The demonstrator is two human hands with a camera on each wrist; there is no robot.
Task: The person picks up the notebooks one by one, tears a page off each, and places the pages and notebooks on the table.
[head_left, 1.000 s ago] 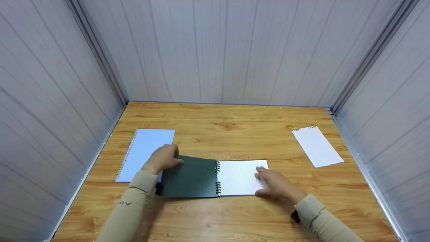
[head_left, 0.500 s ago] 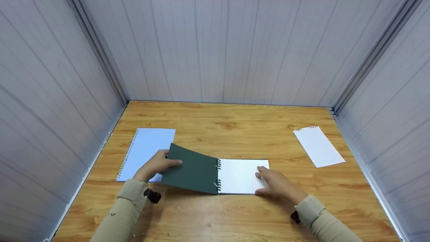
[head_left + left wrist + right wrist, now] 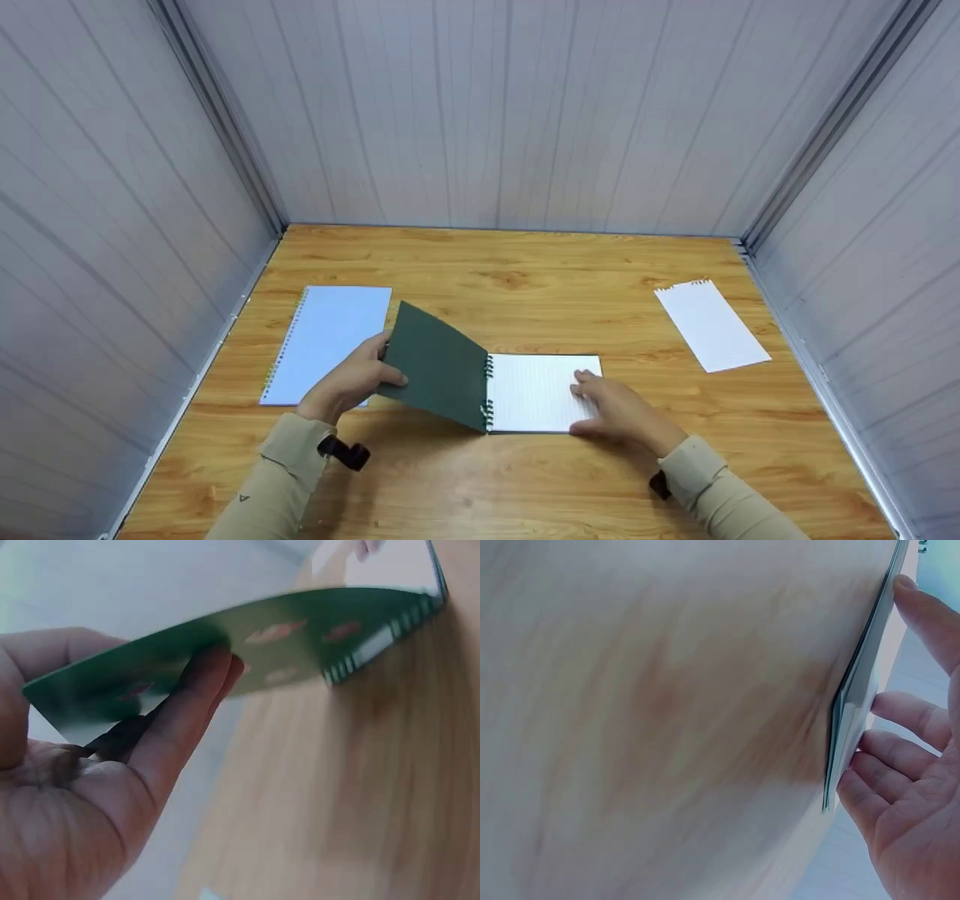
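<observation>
Left hand (image 3: 351,379): pinching raised green cover (image 3: 439,369) | right hand (image 3: 621,411): relaxed fingers on lined pages (image 3: 529,394) | I judge: cover-turning step; next needs pages steadied

"what's the green cover (image 3: 435,371) made of?"
"smooth card or plastic, can't tell which; its outer face looks glossy."
"and the pages (image 3: 534,394)?"
"matt paper, like the loose sheet (image 3: 712,326), whose top edge is rough and ragged."
"the table (image 3: 517,281)?"
"wood-grained and smooth, with a soft gloss."
"the walls (image 3: 480,112)?"
"smooth panels, low in shine, with metal-looking strips (image 3: 216,112) up the corners."
"and the sleeves (image 3: 274,472)?"
"matt cloth, softly creased."
</observation>
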